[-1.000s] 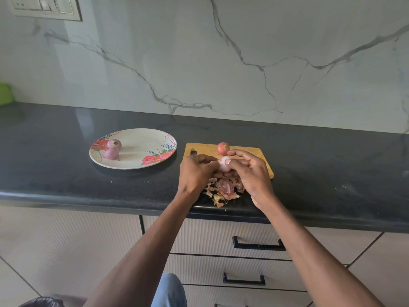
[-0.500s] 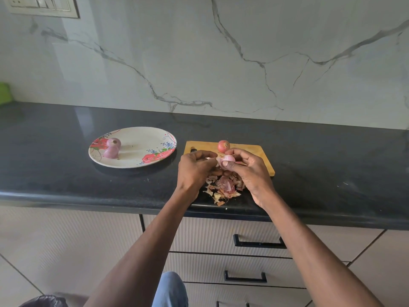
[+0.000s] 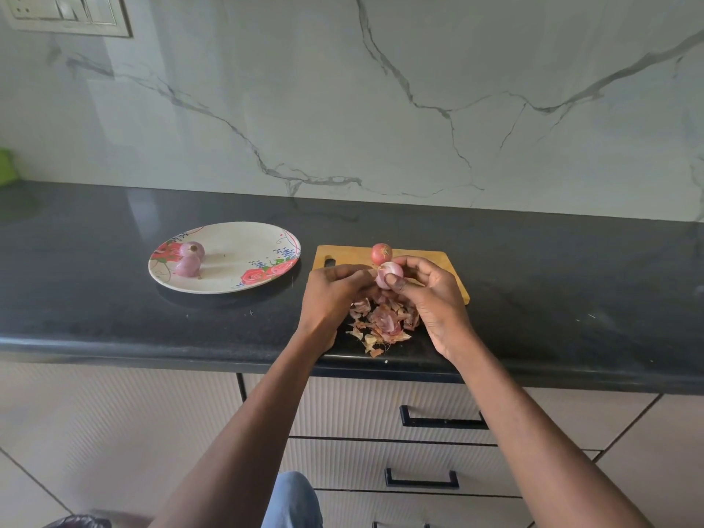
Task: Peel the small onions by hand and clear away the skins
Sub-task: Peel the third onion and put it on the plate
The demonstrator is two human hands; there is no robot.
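My right hand (image 3: 434, 299) grips a pale pink, mostly peeled small onion (image 3: 386, 272) between thumb and fingers, above the wooden cutting board (image 3: 445, 261). My left hand (image 3: 331, 295) pinches at that onion's left side with its fingertips. An unpeeled red onion (image 3: 381, 253) sits on the board just behind the held one. A heap of dry onion skins (image 3: 381, 323) lies on the black counter between my hands. Two peeled onions (image 3: 189, 258) rest on the left part of the floral plate (image 3: 236, 276).
The black counter (image 3: 552, 299) ends at a rounded front edge just below the skins. Drawers with black handles (image 3: 442, 419) sit under it. A marble wall rises behind, with a switch panel (image 3: 64, 11) at top left. Something green (image 3: 5, 165) is at the far left.
The held onion has risen a little and turned, so more of its pale peeled surface shows between my fingers. Both hands stay close together over the skin heap.
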